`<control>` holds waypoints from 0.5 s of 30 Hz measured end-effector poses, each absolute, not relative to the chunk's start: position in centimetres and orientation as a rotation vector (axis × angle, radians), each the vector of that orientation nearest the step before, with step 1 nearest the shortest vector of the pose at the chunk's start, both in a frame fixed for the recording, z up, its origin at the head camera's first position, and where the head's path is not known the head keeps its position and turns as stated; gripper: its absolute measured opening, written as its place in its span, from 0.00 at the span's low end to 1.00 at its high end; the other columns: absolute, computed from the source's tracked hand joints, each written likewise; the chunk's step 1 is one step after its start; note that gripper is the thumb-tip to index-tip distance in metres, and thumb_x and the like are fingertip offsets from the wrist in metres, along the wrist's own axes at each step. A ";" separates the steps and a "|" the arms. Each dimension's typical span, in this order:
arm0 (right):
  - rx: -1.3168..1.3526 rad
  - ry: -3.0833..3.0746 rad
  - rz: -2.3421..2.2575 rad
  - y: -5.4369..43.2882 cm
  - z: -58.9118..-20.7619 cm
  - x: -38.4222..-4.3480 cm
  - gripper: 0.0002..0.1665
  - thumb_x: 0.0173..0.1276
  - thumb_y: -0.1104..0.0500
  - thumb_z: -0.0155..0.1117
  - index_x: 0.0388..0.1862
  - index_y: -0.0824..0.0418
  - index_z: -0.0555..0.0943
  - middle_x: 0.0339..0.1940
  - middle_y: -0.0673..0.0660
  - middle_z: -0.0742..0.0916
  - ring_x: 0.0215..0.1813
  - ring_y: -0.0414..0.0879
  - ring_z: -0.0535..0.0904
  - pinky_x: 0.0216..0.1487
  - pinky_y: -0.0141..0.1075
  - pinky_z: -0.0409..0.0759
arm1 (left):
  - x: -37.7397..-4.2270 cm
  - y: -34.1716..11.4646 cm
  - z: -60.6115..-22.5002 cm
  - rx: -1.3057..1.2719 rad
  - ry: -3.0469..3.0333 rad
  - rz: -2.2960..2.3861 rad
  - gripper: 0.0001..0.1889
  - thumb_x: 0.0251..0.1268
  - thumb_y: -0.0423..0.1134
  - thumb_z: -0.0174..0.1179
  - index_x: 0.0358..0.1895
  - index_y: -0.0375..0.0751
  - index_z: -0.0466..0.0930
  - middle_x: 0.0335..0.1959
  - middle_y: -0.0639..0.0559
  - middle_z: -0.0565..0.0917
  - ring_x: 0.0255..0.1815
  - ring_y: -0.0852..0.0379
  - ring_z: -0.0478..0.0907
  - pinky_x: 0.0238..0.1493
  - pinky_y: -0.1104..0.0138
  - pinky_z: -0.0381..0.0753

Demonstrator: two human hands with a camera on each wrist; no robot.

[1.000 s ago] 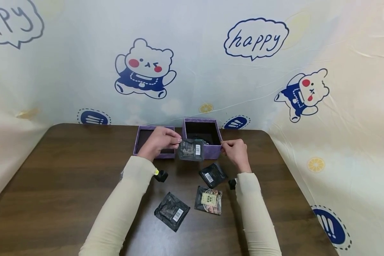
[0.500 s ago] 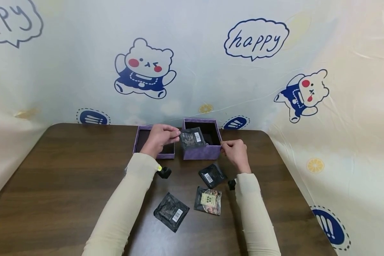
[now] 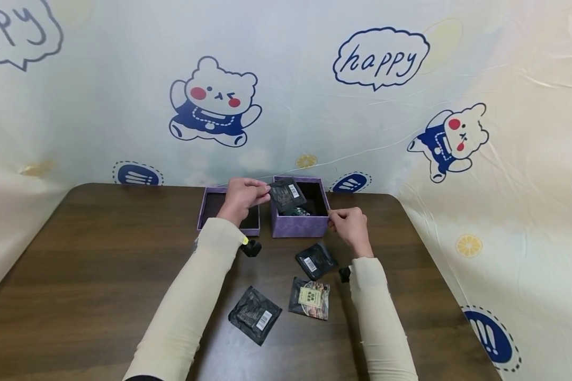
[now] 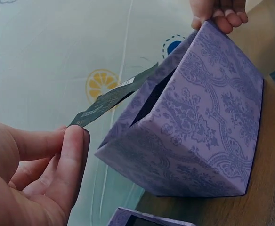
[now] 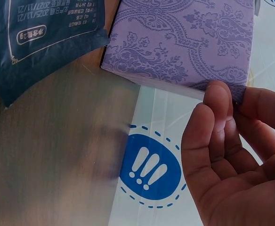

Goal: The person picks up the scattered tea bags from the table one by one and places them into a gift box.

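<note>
My left hand (image 3: 244, 198) pinches a dark flat sachet (image 3: 288, 196) by one edge, thumb against fingers. In the left wrist view that sachet (image 4: 111, 96) slants over the open mouth of a purple patterned box (image 4: 208, 113). At the box's front right corner, my right hand (image 3: 350, 226) grips the rim between thumb and fingers, which the right wrist view shows close up against the box wall (image 5: 184, 42). Part of a printed packet (image 3: 299, 211) shows inside the box, below the held sachet.
A shallow purple lid (image 3: 250, 232) lies left of the box, partly behind my left hand. Toward me on the wooden table (image 3: 100, 275) lie two dark sachets (image 3: 316, 261) (image 3: 255, 316) and one with a pale label (image 3: 309, 299). A printed cloth (image 3: 291, 106) hangs behind.
My left hand has moved up and away from me, carrying the sachet from in front of the box to over its opening. The right hand stays at the box's corner.
</note>
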State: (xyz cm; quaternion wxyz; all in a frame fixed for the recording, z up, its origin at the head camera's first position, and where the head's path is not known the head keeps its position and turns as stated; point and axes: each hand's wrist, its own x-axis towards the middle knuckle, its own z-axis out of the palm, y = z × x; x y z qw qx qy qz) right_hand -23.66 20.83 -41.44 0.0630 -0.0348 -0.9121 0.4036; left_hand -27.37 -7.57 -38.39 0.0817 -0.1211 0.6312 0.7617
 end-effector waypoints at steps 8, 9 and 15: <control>-0.097 -2.751 1.229 20.9 -41.5 -23.6 0.14 0.74 0.55 0.65 0.36 0.62 0.91 0.28 0.59 0.89 0.29 0.48 0.85 0.27 0.35 0.80 | -27.8 -6.4 -38.4 -0.366 1.957 2.257 0.10 0.64 0.28 0.68 0.47 0.29 0.85 0.51 0.39 0.82 0.42 0.49 0.87 0.54 0.56 0.83; -0.096 -2.750 1.227 20.9 -41.5 -23.7 0.14 0.74 0.55 0.65 0.36 0.62 0.91 0.28 0.59 0.89 0.29 0.48 0.85 0.27 0.35 0.80 | -27.9 -6.3 -38.4 -0.362 1.963 2.255 0.09 0.64 0.28 0.68 0.46 0.29 0.85 0.51 0.39 0.82 0.42 0.48 0.87 0.53 0.56 0.84; -0.103 -2.750 1.246 20.9 -41.6 -23.7 0.13 0.73 0.55 0.65 0.37 0.61 0.91 0.29 0.60 0.89 0.30 0.49 0.85 0.26 0.35 0.79 | -28.1 -5.5 -38.6 -0.341 1.977 2.258 0.06 0.62 0.25 0.68 0.42 0.28 0.87 0.47 0.37 0.83 0.35 0.51 0.88 0.47 0.59 0.87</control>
